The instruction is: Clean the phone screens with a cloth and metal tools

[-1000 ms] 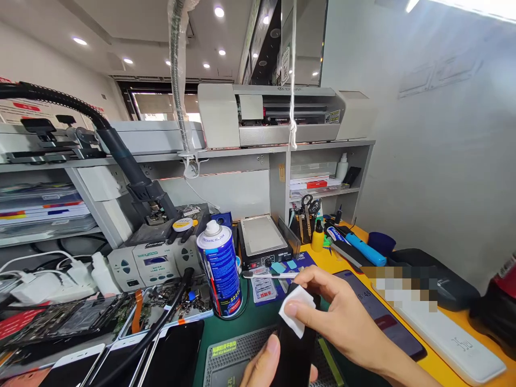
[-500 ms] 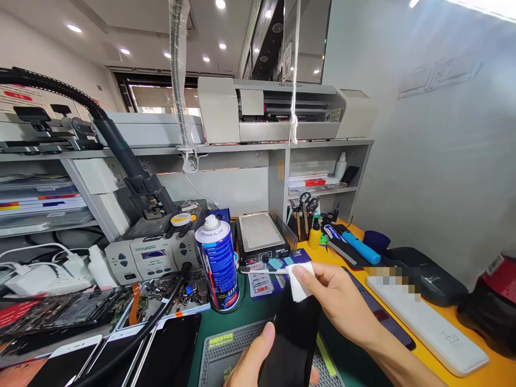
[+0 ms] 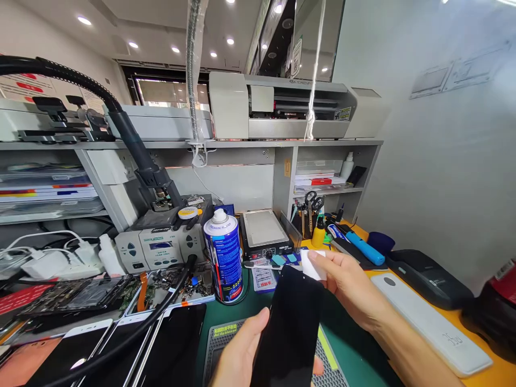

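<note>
A black smartphone point(image 3: 288, 328) is tilted up in my left hand point(image 3: 244, 346), its dark screen facing me. The thumb lies along the left edge and fingertips show at the right edge. Just past the phone's top right corner, my right hand point(image 3: 344, 279) pinches a small white wipe point(image 3: 312, 263) between thumb and fingers. Beneath the phone lies a grey anti-slip pad point(image 3: 226, 333) on a green mat point(image 3: 355, 338). A white-handled brush point(image 3: 266, 266) rests behind the phone, partly hidden.
A blue spray can point(image 3: 223, 255) stands behind the pad, beside a heating plate point(image 3: 264, 231). Several phones point(image 3: 173, 344) and a tray of parts point(image 3: 193, 287) lie left, crossed by a black cable point(image 3: 169, 298). A white power bank point(image 3: 431, 322) lies right.
The phone has tipped so more of its screen shows. My right hand with the wipe has shifted slightly right, off the phone's top edge. The whole view has turned a little left.
</note>
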